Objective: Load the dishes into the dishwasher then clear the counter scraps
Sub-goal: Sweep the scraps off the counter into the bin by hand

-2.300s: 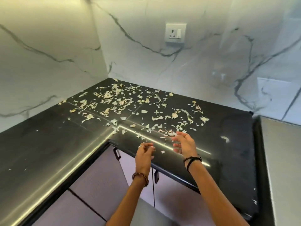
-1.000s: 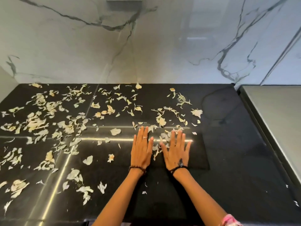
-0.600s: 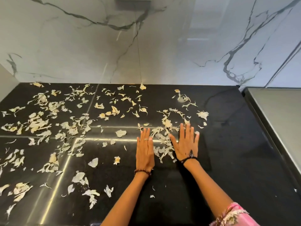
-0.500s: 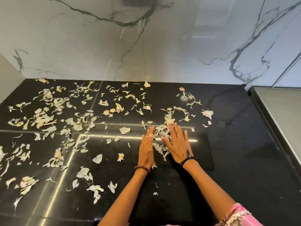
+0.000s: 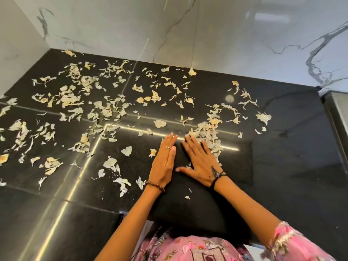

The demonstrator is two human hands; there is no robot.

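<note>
Scraps (image 5: 105, 108) of pale peel lie scattered over the black surface (image 5: 282, 166). Both hands rest flat and empty, fingers straight: left hand (image 5: 164, 162) beside right hand (image 5: 199, 164), which touches a small heap (image 5: 209, 136).

Scene bright, evenly lit. Glossy black tabletop (image 5: 282, 166) mirrors thin light strips as an L-shaped glare line. Marble wall (image 5: 226, 34) shows soft reflections. Dark shadow beneath the forearms. Wide-angle bending at edges; sleeve (image 5: 293, 242) slightly blurred.
</note>
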